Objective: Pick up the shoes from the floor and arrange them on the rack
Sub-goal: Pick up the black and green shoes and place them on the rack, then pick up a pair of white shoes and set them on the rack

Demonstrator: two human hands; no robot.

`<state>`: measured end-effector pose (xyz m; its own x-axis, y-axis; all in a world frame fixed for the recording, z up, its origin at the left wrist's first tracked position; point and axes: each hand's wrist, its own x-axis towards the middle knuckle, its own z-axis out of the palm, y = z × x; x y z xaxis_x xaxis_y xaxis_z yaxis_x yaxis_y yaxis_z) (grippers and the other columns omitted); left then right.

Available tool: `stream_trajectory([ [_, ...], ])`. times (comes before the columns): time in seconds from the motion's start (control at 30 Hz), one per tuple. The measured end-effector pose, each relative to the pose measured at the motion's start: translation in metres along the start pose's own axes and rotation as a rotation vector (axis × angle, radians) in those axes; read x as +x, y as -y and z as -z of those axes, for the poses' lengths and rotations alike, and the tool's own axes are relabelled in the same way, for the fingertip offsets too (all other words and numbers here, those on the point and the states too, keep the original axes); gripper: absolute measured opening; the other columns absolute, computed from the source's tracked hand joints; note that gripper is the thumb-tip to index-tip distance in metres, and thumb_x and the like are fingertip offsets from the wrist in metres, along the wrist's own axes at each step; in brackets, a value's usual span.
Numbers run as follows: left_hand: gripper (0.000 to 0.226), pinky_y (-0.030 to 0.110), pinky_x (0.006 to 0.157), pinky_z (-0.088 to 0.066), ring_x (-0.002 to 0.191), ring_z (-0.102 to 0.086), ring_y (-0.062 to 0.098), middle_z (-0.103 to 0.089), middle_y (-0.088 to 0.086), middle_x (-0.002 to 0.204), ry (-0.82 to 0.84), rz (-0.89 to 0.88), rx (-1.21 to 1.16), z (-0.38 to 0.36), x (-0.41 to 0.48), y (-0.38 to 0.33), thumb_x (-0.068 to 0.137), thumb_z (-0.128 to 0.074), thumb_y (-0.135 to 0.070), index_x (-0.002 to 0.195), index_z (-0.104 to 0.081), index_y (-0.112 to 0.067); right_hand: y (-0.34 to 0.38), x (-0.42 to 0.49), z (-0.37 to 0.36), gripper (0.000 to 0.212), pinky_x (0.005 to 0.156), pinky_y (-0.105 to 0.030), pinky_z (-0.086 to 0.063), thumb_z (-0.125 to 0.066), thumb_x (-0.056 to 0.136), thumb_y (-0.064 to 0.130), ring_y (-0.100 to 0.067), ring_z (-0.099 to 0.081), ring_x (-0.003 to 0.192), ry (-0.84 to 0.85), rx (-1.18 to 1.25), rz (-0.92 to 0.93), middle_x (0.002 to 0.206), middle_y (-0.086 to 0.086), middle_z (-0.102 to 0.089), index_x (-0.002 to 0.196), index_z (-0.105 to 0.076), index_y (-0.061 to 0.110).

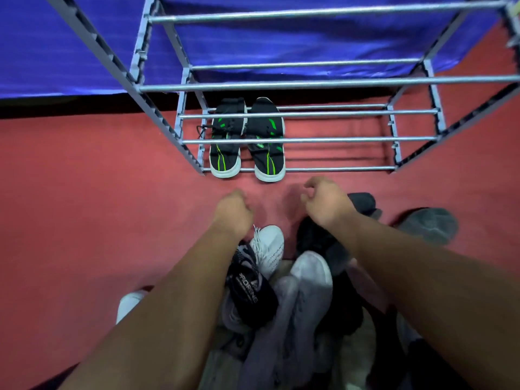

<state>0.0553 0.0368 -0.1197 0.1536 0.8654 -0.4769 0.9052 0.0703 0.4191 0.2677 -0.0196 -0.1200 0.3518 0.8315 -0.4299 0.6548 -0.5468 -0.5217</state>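
Here, two black shoes with green stripes sit side by side on the lowest bars of the rack (309, 140), at its left end. The left shoe of the pair (226, 142) and the right shoe of the pair (267, 142) lie with their long axes running front to back across the bars, parallel to each other; their white-edged rounded ends hang over the front bar, towards the person, and the other ends point at the blue cloth (281, 43) behind the frame. The upper tiers hold nothing but bare rails.

On the red floor (84, 192) below the rack lies a heap of shoes: a white shoe (268, 246) with laces, a black shoe with lettering (250, 296), a pale grey shoe (309, 280) and a dark grey shoe (430, 223) off to the right.

Both bare arms reach over the heap. The left hand (232, 212) is curled into a loose fist and grips nothing. The right hand (326, 201) has its fingers bent inward, also holding nothing, above a dark shoe (363, 202).
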Motion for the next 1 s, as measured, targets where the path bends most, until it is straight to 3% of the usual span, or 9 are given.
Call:
stream_trajectory([
  [0.1,0.022,0.028,0.089,-0.049,0.107,-0.067,0.029,-0.074,0.009,0.112,0.104,-0.085,-0.027,-0.003,-0.034,-0.031,0.098,-0.055,-0.018,0.114,-0.069,-0.011,-0.028,-0.046,0.027,0.023,0.093,-0.031,-0.050,-0.059,0.099,0.024,-0.030,-0.067,0.106,-0.010,-0.018,-0.043,0.111,-0.012,-0.073,0.109,-0.074,0.010],
  [0.27,0.015,0.033,0.091,-0.051,0.107,-0.066,0.029,-0.072,0.002,0.105,0.284,-0.156,0.103,-0.015,-0.093,-0.062,0.094,-0.056,-0.029,0.096,-0.068,-0.020,-0.065,-0.119,0.060,0.031,0.077,-0.029,-0.040,-0.047,0.103,0.026,-0.037,-0.066,0.106,0.094,-0.135,-0.147,0.107,-0.018,-0.074,0.082,-0.066,0.012],
  [0.4,0.034,0.034,0.092,-0.048,0.112,-0.062,0.032,-0.069,0.011,0.120,0.361,-0.224,0.314,-0.023,-0.147,-0.067,0.101,-0.048,-0.029,0.116,-0.068,-0.006,-0.066,-0.169,0.070,0.036,0.087,-0.036,-0.052,-0.045,0.105,0.022,-0.033,-0.067,0.106,0.234,-0.116,-0.150,0.108,-0.015,-0.075,0.102,-0.075,0.004],
  [0.5,0.033,0.037,0.089,-0.051,0.114,-0.062,0.032,-0.065,0.011,0.124,0.311,-0.270,0.437,-0.023,-0.178,-0.055,0.097,-0.053,-0.019,0.126,-0.062,-0.007,-0.058,-0.193,0.061,0.029,0.081,-0.036,-0.053,-0.048,0.102,0.016,-0.028,-0.068,0.091,0.248,-0.052,-0.109,0.098,-0.016,-0.075,0.094,-0.070,0.000],
  [0.57,0.037,0.045,0.088,-0.056,0.110,-0.062,0.033,-0.062,0.011,0.121,0.217,-0.272,0.455,-0.021,-0.192,-0.039,0.089,-0.053,-0.010,0.125,-0.061,-0.010,-0.053,-0.207,0.046,0.024,0.070,-0.033,-0.051,-0.052,0.100,0.017,-0.026,-0.065,0.079,0.355,-0.043,-0.115,0.098,-0.019,-0.076,0.091,-0.068,0.002],
  [0.67,0.036,0.050,0.089,-0.057,0.109,-0.059,0.032,-0.060,0.009,0.117,0.191,-0.296,0.507,-0.017,-0.209,-0.015,0.084,-0.055,-0.007,0.118,-0.065,-0.014,-0.050,-0.218,0.015,0.029,0.072,-0.037,-0.052,-0.057,0.099,0.029,-0.030,-0.068,0.086,0.418,-0.047,-0.107,0.100,-0.018,-0.074,0.102,-0.070,0.002],
  [0.8,0.046,0.048,0.109,-0.041,0.128,-0.043,0.028,-0.049,-0.001,0.137,0.254,-0.291,0.699,-0.015,-0.216,0.015,0.086,-0.060,-0.024,0.131,-0.063,-0.030,-0.044,-0.219,-0.017,0.045,0.075,-0.034,-0.049,-0.065,0.093,0.048,-0.028,-0.068,0.094,0.337,0.033,-0.166,0.102,-0.007,-0.071,0.115,-0.064,0.009],
  [0.9,0.046,0.045,0.109,-0.037,0.128,-0.040,0.025,-0.046,-0.003,0.136,0.149,-0.312,0.712,-0.014,-0.215,0.032,0.084,-0.059,-0.026,0.129,-0.063,-0.033,-0.039,-0.209,-0.029,0.040,0.072,-0.035,-0.050,-0.062,0.091,0.052,-0.028,-0.068,0.088,0.242,0.073,-0.214,0.091,-0.005,-0.071,0.099,-0.068,0.013],
  [1.0,0.038,0.045,0.104,-0.038,0.124,-0.043,0.028,-0.050,0.002,0.130,0.062,-0.263,0.773,-0.010,-0.210,0.035,0.084,-0.057,-0.029,0.120,-0.068,-0.029,-0.027,-0.198,-0.026,0.028,0.062,-0.034,-0.046,-0.062,0.090,0.039,-0.028,-0.066,0.080,0.175,0.131,-0.258,0.079,-0.005,-0.067,0.082,-0.068,0.013],
])
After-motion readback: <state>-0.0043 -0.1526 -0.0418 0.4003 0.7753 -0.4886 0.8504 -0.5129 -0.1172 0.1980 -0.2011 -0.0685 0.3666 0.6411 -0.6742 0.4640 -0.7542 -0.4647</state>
